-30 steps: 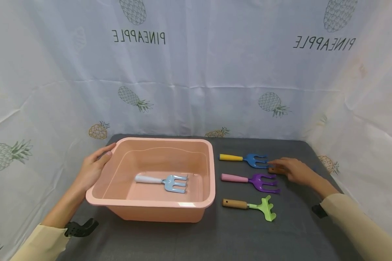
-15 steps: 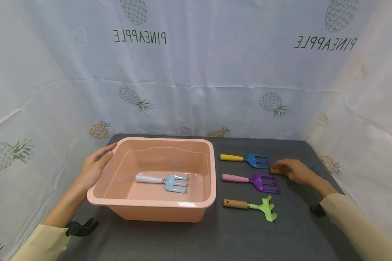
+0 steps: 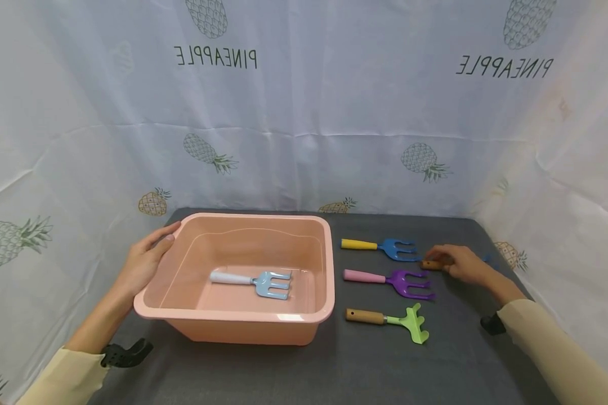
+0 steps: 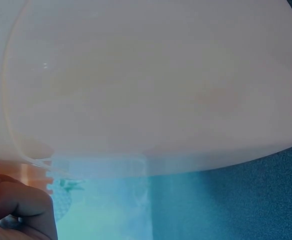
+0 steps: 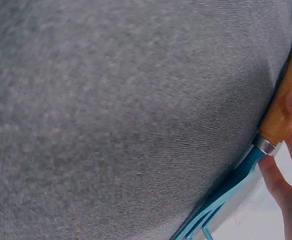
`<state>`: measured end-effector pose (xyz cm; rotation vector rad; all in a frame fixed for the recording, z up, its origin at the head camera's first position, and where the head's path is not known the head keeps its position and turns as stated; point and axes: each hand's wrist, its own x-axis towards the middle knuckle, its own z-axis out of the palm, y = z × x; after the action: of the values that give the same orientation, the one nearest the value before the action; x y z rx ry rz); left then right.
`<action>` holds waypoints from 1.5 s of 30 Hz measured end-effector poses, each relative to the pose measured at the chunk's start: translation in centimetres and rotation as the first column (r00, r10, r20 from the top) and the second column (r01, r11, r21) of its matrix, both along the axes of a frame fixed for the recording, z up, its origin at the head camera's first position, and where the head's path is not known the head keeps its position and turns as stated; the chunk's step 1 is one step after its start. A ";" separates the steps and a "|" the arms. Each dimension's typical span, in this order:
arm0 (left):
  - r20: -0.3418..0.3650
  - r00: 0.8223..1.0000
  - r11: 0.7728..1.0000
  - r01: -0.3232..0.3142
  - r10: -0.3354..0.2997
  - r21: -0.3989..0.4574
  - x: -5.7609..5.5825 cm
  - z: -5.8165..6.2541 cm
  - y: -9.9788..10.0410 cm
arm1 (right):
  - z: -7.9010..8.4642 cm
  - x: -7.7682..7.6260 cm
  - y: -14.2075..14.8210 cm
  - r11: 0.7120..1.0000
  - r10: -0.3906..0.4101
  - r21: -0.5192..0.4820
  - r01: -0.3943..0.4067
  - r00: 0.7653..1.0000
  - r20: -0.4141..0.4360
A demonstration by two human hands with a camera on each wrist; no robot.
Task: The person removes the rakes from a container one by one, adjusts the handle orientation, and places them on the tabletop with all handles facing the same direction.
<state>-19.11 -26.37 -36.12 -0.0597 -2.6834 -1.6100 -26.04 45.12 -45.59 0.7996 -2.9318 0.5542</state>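
My left hand [image 3: 143,264] grips the left rim of a peach plastic basin [image 3: 243,332], thumb on top. A light blue garden fork [image 3: 272,284] with a white handle lies on the basin floor. At the right, my right hand [image 3: 465,265] pinches the wooden handle of a blue garden fork [image 5: 281,112], seen close up in the right wrist view. That fork lies at table level, its tines pointing right and mostly hidden behind the hand in the head view. The left wrist view shows mainly the pale basin wall [image 4: 151,85].
Between basin and right hand lie a yellow-handled blue fork [image 3: 397,249], a pink-handled purple fork [image 3: 402,283] and a wooden-handled green rake [image 3: 412,324]. The dark cloth-covered table [image 3: 375,374] is enclosed by pineapple-print curtains [image 3: 304,112].
My right hand has shifted slightly on the wooden-handled blue fork, and the fork has slid a little to the right. The left hand and basin stay still.
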 end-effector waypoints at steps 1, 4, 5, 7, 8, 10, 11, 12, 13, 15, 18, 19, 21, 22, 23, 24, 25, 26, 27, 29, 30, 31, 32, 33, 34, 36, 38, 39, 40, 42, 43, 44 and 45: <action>0.000 1.000 1.000 -0.004 0.004 0.003 0.0 0.0 0.0 | 0.1 0.0 0.0 1.000 -0.001 0.007 0.001 1.000 0.006; -0.001 1.000 1.000 -0.010 0.010 0.013 -0.1 0.1 -0.1 | 0.5 -0.2 -0.2 1.000 -0.013 0.024 0.013 1.000 0.023; -0.002 1.000 1.000 -0.012 0.012 0.013 -0.1 0.1 -0.1 | 0.7 -0.2 -0.2 0.999 -0.018 0.029 0.018 0.999 0.029; -0.003 1.000 1.000 -0.012 0.012 0.017 0.0 0.1 -0.1 | 1.1 -0.4 -0.4 0.999 -0.024 0.039 0.022 0.999 0.047; -0.003 1.000 1.000 -0.010 0.010 0.021 0.0 0.1 -0.1 | 1.3 -0.6 -0.4 0.999 -0.024 0.039 0.022 0.998 0.055; -0.004 1.000 1.000 -0.008 0.008 0.025 0.1 0.1 -0.1 | 1.7 -0.8 -0.6 0.999 -0.033 0.040 0.030 0.997 0.071; -0.006 1.000 1.000 -0.008 0.008 0.024 0.1 0.1 -0.1 | 1.9 -0.8 -0.6 0.999 -0.033 0.040 0.030 0.996 0.079; -0.008 1.000 1.000 -0.007 0.008 0.024 0.1 0.1 -0.1 | 2.2 -0.9 -0.7 0.999 -0.031 0.040 0.027 0.996 0.088; -0.007 1.000 1.000 -0.006 0.006 0.026 0.1 0.1 -0.1 | 2.4 -0.9 -0.7 0.999 -0.033 0.035 0.029 0.995 0.097; -0.007 1.000 1.000 -0.008 0.008 0.027 0.1 0.2 0.0 | 2.8 -0.9 -0.8 0.999 -0.034 0.027 0.031 0.993 0.113; -0.007 1.000 1.000 -0.009 0.009 0.028 0.0 0.2 0.0 | 3.6 -0.9 -1.1 0.999 -0.031 0.019 0.029 0.994 0.109; -0.008 1.000 1.000 -0.009 0.009 0.030 0.0 0.2 0.0 | 4.0 -0.9 -1.3 0.999 -0.033 0.018 0.031 0.994 0.105; -0.008 1.000 1.000 -0.010 0.010 0.029 0.0 0.2 0.0 | 4.8 -0.9 -1.7 0.999 -0.029 0.020 0.028 0.996 0.086; -0.008 1.000 1.000 -0.009 0.009 0.029 0.0 0.2 0.0 | 5.2 -0.9 -2.0 0.999 -0.025 0.022 0.024 0.997 0.075; -0.009 1.000 1.000 -0.010 0.010 0.027 -0.1 0.2 0.0 | 5.7 -0.9 -2.4 1.000 -0.021 0.022 0.019 0.998 0.064; -0.012 1.000 1.000 -0.012 0.012 0.025 -0.1 0.2 0.0 | 6.1 -0.9 -2.7 1.000 -0.015 0.018 0.013 0.998 0.059; -0.012 1.000 1.000 -0.012 0.012 0.028 -0.1 0.2 0.0 | 6.6 -0.8 -3.0 1.000 -0.009 0.010 0.008 0.998 0.058; -0.012 1.000 1.000 -0.013 0.013 0.028 -0.1 0.3 0.1 | 7.0 -0.8 -3.4 1.000 -0.001 0.003 0.001 0.999 0.054; -0.013 1.000 1.000 -0.014 0.014 0.028 -0.1 0.3 0.1 | 7.4 -0.7 -3.8 1.000 0.006 -0.006 -0.006 0.998 0.056; -0.016 1.000 0.999 -0.018 0.018 0.027 0.0 0.3 0.1 | 8.3 -0.6 -4.6 0.999 0.021 -0.028 -0.019 0.998 0.067; -0.016 1.000 0.999 -0.020 0.020 0.028 0.0 0.2 0.1 | 8.7 -0.6 -5.0 0.999 0.022 -0.033 -0.020 0.997 0.076; -0.015 1.000 0.999 -0.021 0.021 0.031 0.0 0.2 0.0 | 9.2 -0.5 -5.5 0.999 0.027 -0.038 -0.024 0.996 0.083; -0.014 1.000 0.999 -0.022 0.023 0.030 0.0 0.2 0.0 | 9.8 -0.5 -6.0 0.999 0.030 -0.041 -0.027 0.995 0.090; -0.011 1.000 0.999 -0.021 0.022 0.032 0.0 0.1 0.0 | 10.3 -0.4 -6.5 0.999 0.028 -0.045 -0.024 0.995 0.100; -0.010 1.000 0.999 -0.020 0.021 0.034 0.0 0.1 0.0 | 10.9 -0.4 -7.0 0.999 0.026 -0.049 -0.021 0.994 0.108; -0.006 1.000 0.999 -0.021 0.022 0.035 0.0 0.0 0.0 | 12.0 -0.3 -8.0 0.998 0.029 -0.054 -0.023 0.993 0.112; -0.003 1.000 0.999 -0.016 0.017 0.038 0.0 -0.1 0.0 | 13.2 -0.2 -9.1 0.997 0.038 -0.067 -0.031 0.994 0.106; -0.003 1.000 0.999 -0.015 0.015 0.040 0.0 -0.1 0.0 | 13.7 -0.2 -9.6 0.996 0.043 -0.076 -0.035 0.994 0.101; -0.003 1.000 0.999 -0.014 0.014 0.042 0.0 -0.2 0.0 | 14.3 -0.1 -10.2 0.995 0.055 -0.089 -0.046 0.994 0.095; -0.006 1.000 0.999 -0.010 0.011 0.045 0.0 -0.3 0.0 | 15.4 0.1 -11.3 0.993 0.072 -0.104 -0.063 0.994 0.084; -0.007 1.000 0.999 -0.008 0.008 0.046 0.0 -0.3 -0.1 | 15.9 0.2 -11.9 0.992 0.079 -0.105 -0.070 0.994 0.079; -0.008 1.000 0.999 -0.007 0.007 0.048 0.0 -0.3 -0.1 | 16.5 0.3 -12.5 0.991 0.086 -0.108 -0.077 0.993 0.077; -0.010 1.000 0.999 -0.009 0.009 0.047 0.0 -0.4 -0.1 | 17.0 0.4 -13.2 0.991 0.092 -0.104 -0.084 0.993 0.072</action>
<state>-19.11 -26.45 -36.49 -0.0552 -2.6330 -1.6655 -25.59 31.95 -28.61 0.9195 -2.9200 0.7485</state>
